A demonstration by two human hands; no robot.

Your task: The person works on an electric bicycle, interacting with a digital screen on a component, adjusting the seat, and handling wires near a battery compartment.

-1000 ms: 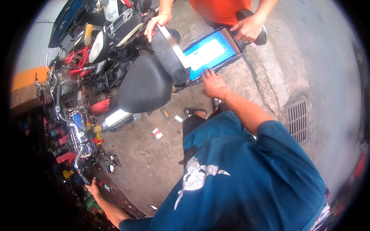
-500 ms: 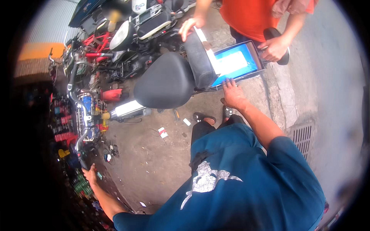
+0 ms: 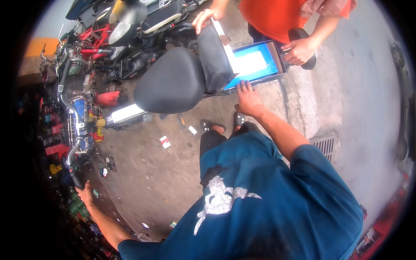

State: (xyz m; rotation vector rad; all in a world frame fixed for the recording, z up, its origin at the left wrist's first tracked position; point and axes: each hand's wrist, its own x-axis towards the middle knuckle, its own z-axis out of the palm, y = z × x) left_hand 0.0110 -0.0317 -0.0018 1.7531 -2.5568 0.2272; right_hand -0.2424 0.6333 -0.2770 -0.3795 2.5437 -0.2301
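My left hand [image 3: 85, 193] is closed around the black handlebar grip [image 3: 76, 177] of a bike at lower left. My right hand [image 3: 248, 99], fingers stretched and open, touches the near edge of a blue-lined open box [image 3: 274, 65] on the bike's rear. Beside it are a black saddle [image 3: 169, 80] and a dark rear cushion [image 3: 213, 58] tilted up, with a white strip along its edge. Another person in orange [image 3: 273, 15] stands across the bike: one hand [image 3: 203, 19] is on the cushion's top, the other [image 3: 299, 51] at a black piece behind the box.
Parked bikes [image 3: 160, 19] crowd the upper left. Coloured goods [image 3: 56, 130] line the dark left edge. Small scraps [image 3: 164, 141] lie on the concrete, and a drain grate [image 3: 324, 145] is set at right. A vehicle [image 3: 401, 65] shows at the far right rim.
The view has shifted, and the saddle and box now appear a little higher and further right. My hands and the other person's hands stay at much the same places on the bike.
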